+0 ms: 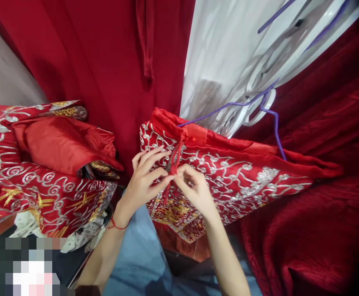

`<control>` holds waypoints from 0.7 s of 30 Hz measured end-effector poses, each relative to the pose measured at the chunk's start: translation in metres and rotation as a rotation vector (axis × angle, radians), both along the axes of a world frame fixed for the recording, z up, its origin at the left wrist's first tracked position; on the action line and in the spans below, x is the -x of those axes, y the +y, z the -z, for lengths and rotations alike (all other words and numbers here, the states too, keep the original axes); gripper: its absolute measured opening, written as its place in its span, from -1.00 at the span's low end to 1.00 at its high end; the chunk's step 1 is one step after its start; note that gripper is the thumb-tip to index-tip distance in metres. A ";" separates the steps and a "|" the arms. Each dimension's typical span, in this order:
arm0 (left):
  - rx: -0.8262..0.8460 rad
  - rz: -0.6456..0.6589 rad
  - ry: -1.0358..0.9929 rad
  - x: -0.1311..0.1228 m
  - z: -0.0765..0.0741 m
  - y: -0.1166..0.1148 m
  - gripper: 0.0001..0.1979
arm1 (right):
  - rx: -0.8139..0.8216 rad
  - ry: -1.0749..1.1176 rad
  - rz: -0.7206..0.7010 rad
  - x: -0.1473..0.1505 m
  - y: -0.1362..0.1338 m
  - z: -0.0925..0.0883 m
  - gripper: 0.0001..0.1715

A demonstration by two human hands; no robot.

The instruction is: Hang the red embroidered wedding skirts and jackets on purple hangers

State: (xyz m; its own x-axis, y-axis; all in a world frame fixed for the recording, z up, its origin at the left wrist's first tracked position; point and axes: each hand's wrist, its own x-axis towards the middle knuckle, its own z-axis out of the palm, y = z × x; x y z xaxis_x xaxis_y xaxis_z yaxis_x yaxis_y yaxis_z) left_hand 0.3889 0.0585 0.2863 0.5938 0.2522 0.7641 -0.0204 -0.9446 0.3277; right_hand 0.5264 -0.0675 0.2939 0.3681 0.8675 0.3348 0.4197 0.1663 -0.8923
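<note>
A red skirt (237, 172) with silver and gold embroidery hangs from a purple wire hanger (225, 107), its plain red waistband along the top. Red tie cords (177, 155) come down from the waistband near its left part. My left hand (147, 176) pinches the cords between thumb and forefinger, the other fingers spread over the embroidery. From the other side my right hand (194, 187) is closed on the same cords, its fingertips meeting my left ones. The exact knot or loop between the fingertips is too small to make out.
Another embroidered red garment (43, 176) lies folded at the left, on top of white dotted cloth (83, 236). Red curtain (105, 49) and white drapery (216, 45) hang behind. White hanging rings (261, 102) are at upper right, beside dark red fabric (315, 230).
</note>
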 end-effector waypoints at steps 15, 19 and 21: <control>0.430 -0.140 -0.256 -0.015 0.007 0.030 -0.88 | -0.233 -0.315 0.686 -0.016 -0.023 -0.014 -0.69; 0.387 -0.060 -0.280 -0.019 -0.006 0.039 -0.83 | -0.236 -0.425 0.687 -0.012 -0.022 -0.018 -0.84; 0.392 0.098 -0.226 -0.026 -0.015 0.035 -0.71 | -0.167 -0.403 0.487 -0.004 -0.010 -0.022 -0.85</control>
State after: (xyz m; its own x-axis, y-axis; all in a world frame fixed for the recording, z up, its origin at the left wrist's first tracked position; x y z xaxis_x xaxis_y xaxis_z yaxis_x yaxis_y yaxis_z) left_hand 0.4149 0.0939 0.3009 0.4585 0.4986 0.7356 -0.2157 -0.7406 0.6364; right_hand 0.5307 -0.0775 0.3161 0.5229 0.5574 0.6449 0.7786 -0.0044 -0.6276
